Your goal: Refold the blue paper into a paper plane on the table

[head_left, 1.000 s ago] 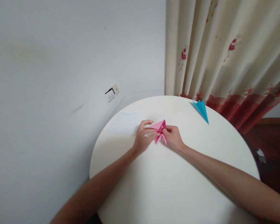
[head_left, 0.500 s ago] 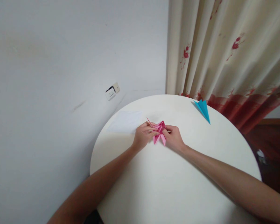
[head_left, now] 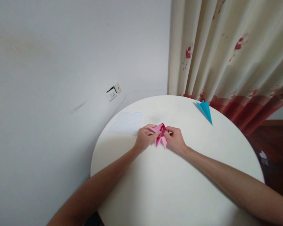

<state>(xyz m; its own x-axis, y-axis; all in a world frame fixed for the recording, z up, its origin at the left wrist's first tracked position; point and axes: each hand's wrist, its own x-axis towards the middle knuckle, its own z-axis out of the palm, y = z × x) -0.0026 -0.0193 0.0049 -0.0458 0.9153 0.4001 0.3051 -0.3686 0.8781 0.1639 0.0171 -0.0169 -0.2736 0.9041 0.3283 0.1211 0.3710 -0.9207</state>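
Observation:
A piece of folded pink paper (head_left: 161,128) with several pointed flaps is held between my two hands, over the middle of the round table. My left hand (head_left: 145,137) grips its left side, thumb on the inner folds and fingers partly behind the paper. On the right side, my right hand (head_left: 175,138) pinches the paper with thumb and curled fingers. Two pointed flaps hang toward me at the bottom. Parts of the paper are hidden by my fingers.
The white round table (head_left: 165,185) stands against a wall with a socket (head_left: 111,94). White paper sheets (head_left: 126,123) lie left of my hands. A blue paper plane (head_left: 205,111) rests near the back right edge, by a patterned curtain (head_left: 217,62).
My left fingers have shifted behind the pink paper, and its left flap now lies flatter and wider. The right hand has stayed nearly in place.

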